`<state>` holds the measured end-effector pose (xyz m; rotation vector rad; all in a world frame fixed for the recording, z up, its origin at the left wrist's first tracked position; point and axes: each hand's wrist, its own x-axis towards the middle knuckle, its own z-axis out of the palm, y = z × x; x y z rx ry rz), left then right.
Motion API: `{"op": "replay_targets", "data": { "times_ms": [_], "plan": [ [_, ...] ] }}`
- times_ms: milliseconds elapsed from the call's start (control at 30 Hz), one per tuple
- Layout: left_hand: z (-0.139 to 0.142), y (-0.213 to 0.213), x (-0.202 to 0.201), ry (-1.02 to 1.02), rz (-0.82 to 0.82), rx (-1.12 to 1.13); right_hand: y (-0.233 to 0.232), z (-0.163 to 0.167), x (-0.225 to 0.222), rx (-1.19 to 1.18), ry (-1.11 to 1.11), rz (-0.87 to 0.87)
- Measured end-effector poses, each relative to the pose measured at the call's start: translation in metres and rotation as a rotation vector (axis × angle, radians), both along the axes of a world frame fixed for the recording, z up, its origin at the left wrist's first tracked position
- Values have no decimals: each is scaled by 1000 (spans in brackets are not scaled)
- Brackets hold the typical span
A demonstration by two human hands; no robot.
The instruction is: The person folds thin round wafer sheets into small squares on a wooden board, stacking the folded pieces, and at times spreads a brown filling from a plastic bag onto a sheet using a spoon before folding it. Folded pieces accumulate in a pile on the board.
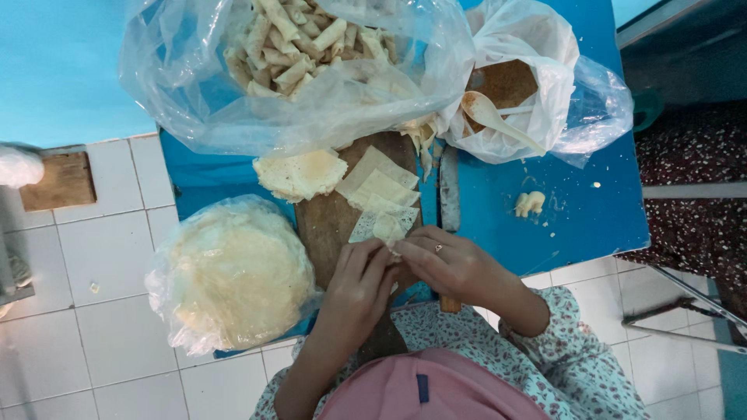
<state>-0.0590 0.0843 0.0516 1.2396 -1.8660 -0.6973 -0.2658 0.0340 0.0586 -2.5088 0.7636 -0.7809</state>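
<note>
Both hands pinching a wrapper, rolls bagged, filling bagged

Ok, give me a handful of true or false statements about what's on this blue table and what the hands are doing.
1. Both hands, left hand and right hand, meet on a small wrapper piece. True.
2. The spoon lies in the bag of rolled pastries. False: it sits in the bag of brown filling.
3. The round wrapper stack is covered in plastic. True.
4. The wooden board is bare. False: cut wrappers lie on it.
</note>
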Motion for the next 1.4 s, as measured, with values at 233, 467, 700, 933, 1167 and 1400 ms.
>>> {"op": "replay_targets", "data": {
  "times_ms": [233, 467, 700, 933, 1167, 1400],
  "plan": [
    [-4, -3, 3, -121, -66, -111, -5, 4, 3, 95, -45, -36],
    [-8, 2, -2, -55, 28, -103, -5, 0, 1, 101, -67, -31],
    [-3, -7, -7, -45, 125, -43, -10, -11, 3, 284, -137, -111],
    [6, -13, -10, -85, 196, -42, -9, -8, 8, 182, -93, -138],
    [5, -16, -8, -116, 213, -14, -12, -2, 3, -76, -41, 19],
    [4, -15, -2, -135, 151, -93, -19, 8, 4, -124, 29, 79]
  ]
}}
